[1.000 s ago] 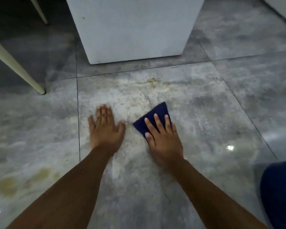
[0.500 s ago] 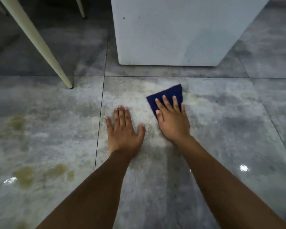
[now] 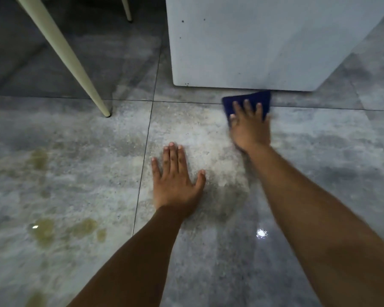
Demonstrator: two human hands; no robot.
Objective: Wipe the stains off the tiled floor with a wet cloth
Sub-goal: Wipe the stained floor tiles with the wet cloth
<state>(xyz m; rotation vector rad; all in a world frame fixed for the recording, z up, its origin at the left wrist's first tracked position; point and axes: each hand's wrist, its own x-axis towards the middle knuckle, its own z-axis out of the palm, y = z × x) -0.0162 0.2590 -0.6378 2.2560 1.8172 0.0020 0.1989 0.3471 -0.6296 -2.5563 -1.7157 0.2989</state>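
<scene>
A dark blue cloth [image 3: 239, 100] lies flat on the grey tiled floor [image 3: 319, 162], right at the foot of a white block. My right hand [image 3: 249, 127] presses on the cloth with straight, spread fingers, and its palm hides the cloth's near half. My left hand [image 3: 175, 182] rests flat on the same tile, nearer to me and to the left, with fingers spread and nothing in it. Yellowish-brown stains [image 3: 75, 229] mark the tile at the lower left, with a fainter stain [image 3: 39, 158] above them.
A white block [image 3: 264, 41] stands on the floor just beyond the cloth. A cream slanted furniture leg [image 3: 75, 67] meets the floor at upper left, with a second leg [image 3: 126, 8] farther back. The floor looks wet and glossy, with a light glare [image 3: 261, 233].
My right hand has pushed the cloth forward across the tile up to the base of the white block. My left hand has stayed planted. The brownish smear ahead of the cloth is no longer visible.
</scene>
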